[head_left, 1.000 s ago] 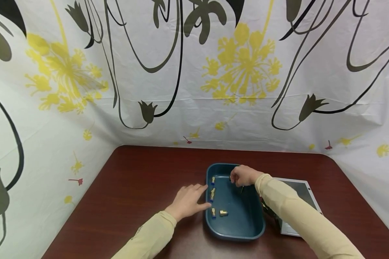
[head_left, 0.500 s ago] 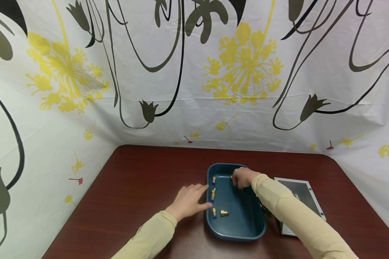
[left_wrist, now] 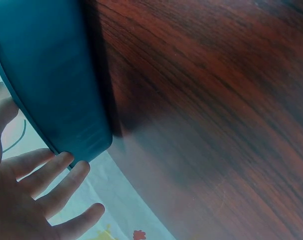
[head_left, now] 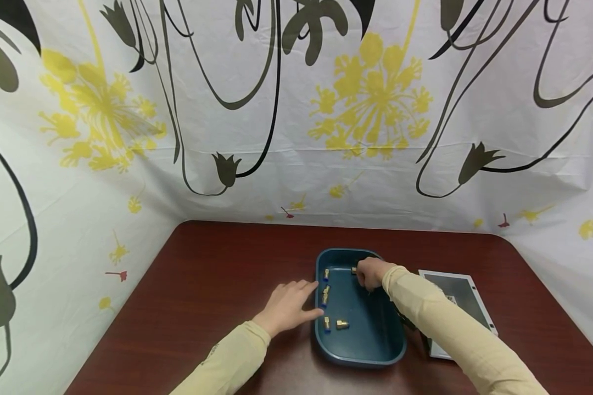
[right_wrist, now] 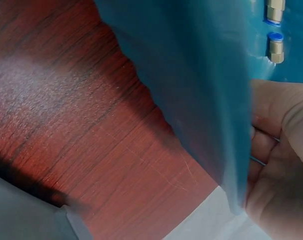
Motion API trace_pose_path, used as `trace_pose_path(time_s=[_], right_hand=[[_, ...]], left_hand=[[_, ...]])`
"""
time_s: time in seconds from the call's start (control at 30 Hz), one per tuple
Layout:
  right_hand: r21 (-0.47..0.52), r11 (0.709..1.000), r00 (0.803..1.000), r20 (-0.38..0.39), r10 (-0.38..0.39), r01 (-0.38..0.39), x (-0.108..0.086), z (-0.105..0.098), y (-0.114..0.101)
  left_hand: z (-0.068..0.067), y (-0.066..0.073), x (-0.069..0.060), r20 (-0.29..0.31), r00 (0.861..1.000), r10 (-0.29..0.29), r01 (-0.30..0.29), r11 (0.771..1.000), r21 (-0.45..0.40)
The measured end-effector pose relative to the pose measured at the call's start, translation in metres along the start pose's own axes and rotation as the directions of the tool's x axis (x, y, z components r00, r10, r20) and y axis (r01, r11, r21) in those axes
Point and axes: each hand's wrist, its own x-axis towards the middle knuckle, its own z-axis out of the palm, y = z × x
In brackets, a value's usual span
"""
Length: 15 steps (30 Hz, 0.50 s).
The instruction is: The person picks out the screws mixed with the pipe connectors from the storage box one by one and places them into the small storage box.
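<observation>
In the head view my left hand [head_left: 287, 308] is spread, with its fingertips at the left rim of a blue tray [head_left: 370, 351]. The left wrist view shows these fingers [left_wrist: 61, 192] straight against the tray's outer side. My right hand [head_left: 373, 272] reaches into the tray's far right part, its fingers curled around a brass fitting [head_left: 354, 270] whose end shows at their left; the fingertips are hidden. Along the left wall lie brass push-in fittings with blue ends: one far fitting [head_left: 326, 275], a middle pair [head_left: 325, 296] and a near one [head_left: 326, 324]. Another fitting [head_left: 342, 324] lies beside the near one.
A grey-white framed panel [head_left: 462, 299] lies right of the tray, partly under the right sleeve [head_left: 440, 307]. The dark red wooden table [head_left: 237, 263] meets a patterned cloth [head_left: 296, 109] at the back and sides.
My right hand has shifted slightly down and right inside the tray, and more of the brass fitting shows at its fingers. The left hand stays at the rim.
</observation>
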Motion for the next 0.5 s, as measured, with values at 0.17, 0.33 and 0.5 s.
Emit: trace_pose_path(time_s=[0.17,0.33,0.5], right_hand=[[0.008,1.000,1.000,-0.007,-0.001,0.001,0.0018,0.0036,0.0022],[-0.003,0.998,0.998,-0.011,-0.059,0.059,0.0030,0.0045,0.0066],[-0.011,0.997,0.996,-0.050,-0.078,0.077,0.0041,0.0050,0.0068]], left_hand=[[0.0001,0.0002,-0.0003,0.002,1.000,-0.006,0.006,1.000,-0.003],[0.0001,0.0005,-0.0004,0.003,1.000,-0.004,0.004,1.000,-0.006],[0.0009,0.0001,-0.0002,0.008,1.000,-0.009,0.009,1.000,-0.007]])
